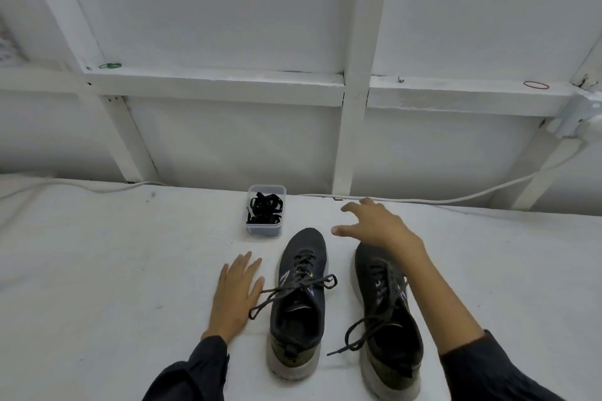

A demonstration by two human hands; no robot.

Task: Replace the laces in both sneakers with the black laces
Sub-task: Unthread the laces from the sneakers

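Note:
Two dark grey sneakers stand side by side on the white table, toes pointing away from me. The left sneaker (299, 309) has its grey laces untied and splayed sideways. The right sneaker (387, 329) is also laced, with one loose end trailing toward the left. A small clear plastic box (265, 228) beyond the left sneaker holds a bundle of black laces (264, 209). My left hand (236, 293) lies flat on the table beside the left sneaker, fingers apart. My right hand (378, 226) hovers over the right sneaker's toe, fingers spread, holding nothing.
A white cable (423, 200) runs along the table's back edge to a socket (576, 117) at the right. A white framed wall (355, 88) rises behind the table, with a green rubber band (110, 66) and a red one (536, 85) on its ledge.

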